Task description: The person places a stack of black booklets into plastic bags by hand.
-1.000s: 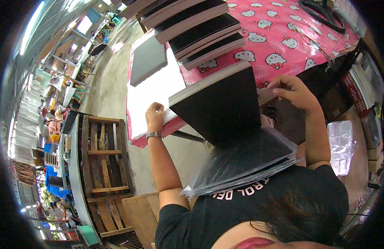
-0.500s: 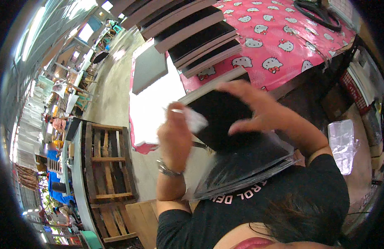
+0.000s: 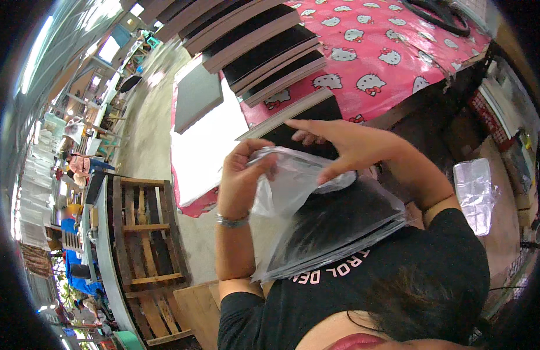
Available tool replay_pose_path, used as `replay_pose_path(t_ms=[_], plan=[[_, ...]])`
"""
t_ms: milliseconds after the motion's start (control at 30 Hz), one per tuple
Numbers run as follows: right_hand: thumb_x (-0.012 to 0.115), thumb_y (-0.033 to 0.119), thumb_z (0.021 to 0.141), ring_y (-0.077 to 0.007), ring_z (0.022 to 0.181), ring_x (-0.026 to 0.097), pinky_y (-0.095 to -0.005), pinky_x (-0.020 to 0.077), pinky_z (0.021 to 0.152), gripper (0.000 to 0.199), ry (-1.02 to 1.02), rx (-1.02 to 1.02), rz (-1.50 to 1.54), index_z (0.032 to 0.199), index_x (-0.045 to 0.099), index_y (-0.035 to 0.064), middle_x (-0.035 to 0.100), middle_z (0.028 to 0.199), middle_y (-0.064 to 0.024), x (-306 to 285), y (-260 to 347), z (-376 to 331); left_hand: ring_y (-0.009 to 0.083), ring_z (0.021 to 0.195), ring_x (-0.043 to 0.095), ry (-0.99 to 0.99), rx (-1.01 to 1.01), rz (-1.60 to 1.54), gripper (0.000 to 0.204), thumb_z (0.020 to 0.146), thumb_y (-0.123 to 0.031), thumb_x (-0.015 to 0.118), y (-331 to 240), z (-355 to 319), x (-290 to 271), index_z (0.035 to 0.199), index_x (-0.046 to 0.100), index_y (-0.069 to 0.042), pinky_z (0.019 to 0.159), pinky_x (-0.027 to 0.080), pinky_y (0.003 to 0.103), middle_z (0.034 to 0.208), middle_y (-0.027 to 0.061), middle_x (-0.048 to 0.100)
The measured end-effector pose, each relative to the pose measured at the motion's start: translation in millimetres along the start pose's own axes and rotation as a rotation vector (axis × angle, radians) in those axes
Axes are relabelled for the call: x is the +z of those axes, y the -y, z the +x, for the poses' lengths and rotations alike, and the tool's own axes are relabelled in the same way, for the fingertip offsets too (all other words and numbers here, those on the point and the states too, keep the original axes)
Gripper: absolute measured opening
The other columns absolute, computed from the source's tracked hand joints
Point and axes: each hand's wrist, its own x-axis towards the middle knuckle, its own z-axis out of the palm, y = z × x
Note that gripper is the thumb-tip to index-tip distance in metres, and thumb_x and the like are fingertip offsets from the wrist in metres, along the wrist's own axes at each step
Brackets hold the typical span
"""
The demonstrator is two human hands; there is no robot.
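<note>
A clear plastic bag [image 3: 290, 175] hangs by its edge from my left hand [image 3: 240, 178], whose thumb and fingers are pinched together on it. My right hand [image 3: 354, 146] is just to the right, thumb and fingers spread apart; its thumb tip is by the bag's edge, and I cannot tell whether it touches. Beyond my hands a flat black panel with a pale edge [image 3: 319, 114] lies at the table's near edge, partly covered by my right hand. Against my black shirt rests a layered pile of clear plastic bags [image 3: 334, 233].
Stacked black panels with pale edges [image 3: 270, 55] and a grey panel [image 3: 198, 96] lie on the table with its pink patterned cover [image 3: 392, 55]. A wooden pallet [image 3: 147, 227] stands at the left. Folded clear plastic [image 3: 474, 189] lies at the right. People work far left.
The crumpled plastic in my left hand has spread out into a bag stretching toward my right hand. My right hand has shifted slightly down and left. The view has moved a little.
</note>
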Motion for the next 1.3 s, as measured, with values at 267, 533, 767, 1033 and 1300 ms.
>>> replay_pose_path(t_ms=[267,533,767,1033,1300], plan=[[0.067,0.003,0.076,-0.007,0.073,0.054,-0.0221,0.0444,0.068,0.019,-0.298,0.123,0.406,0.094,0.06,0.0024,0.06,0.078,-0.0006,17,-16,14,0.0124,0.094,0.055,-0.051,0.152,-0.141,0.04,0.073,0.01,0.062,15,1,23,0.111,0.052,0.001,0.082,0.044,0.024,0.101,0.0059,0.058],[0.073,0.007,0.072,-0.0041,0.071,0.053,-0.0204,0.043,0.064,0.018,-0.297,0.157,0.435,0.083,0.059,0.0034,0.058,0.073,0.0016,21,-11,19,0.0101,0.086,0.057,0.017,0.084,-0.051,0.034,0.076,0.005,0.064,15,-4,25,0.108,0.055,0.002,0.077,0.046,0.024,0.099,0.0055,0.061],[0.069,0.009,0.077,-0.003,0.064,0.05,-0.0195,0.0394,0.058,0.013,-0.293,0.13,0.504,0.077,0.058,0.0036,0.057,0.07,0.0023,27,-8,17,0.0072,0.071,0.057,-0.104,0.081,-0.094,0.01,0.078,-0.002,0.066,21,-5,30,0.087,0.064,0.002,0.062,0.045,0.022,0.081,0.0027,0.065],[0.063,0.014,0.083,-0.0069,0.064,0.049,-0.0239,0.0403,0.058,0.017,-0.572,-0.059,-0.103,0.076,0.058,-0.0005,0.057,0.066,-0.0011,34,-8,19,0.0069,0.069,0.056,-0.217,0.315,-0.044,0.015,0.075,0.001,0.068,23,0,42,0.088,0.061,0.001,0.063,0.045,0.022,0.08,0.0015,0.063],[0.063,0.014,0.082,-0.0075,0.064,0.047,-0.0248,0.0414,0.058,0.015,-0.552,-0.013,0.211,0.081,0.059,-0.0006,0.055,0.068,-0.0075,41,-5,18,0.0073,0.072,0.058,-0.364,0.396,-0.119,0.017,0.074,0.001,0.069,24,5,51,0.087,0.059,0.003,0.065,0.046,0.022,0.079,0.0013,0.062]])
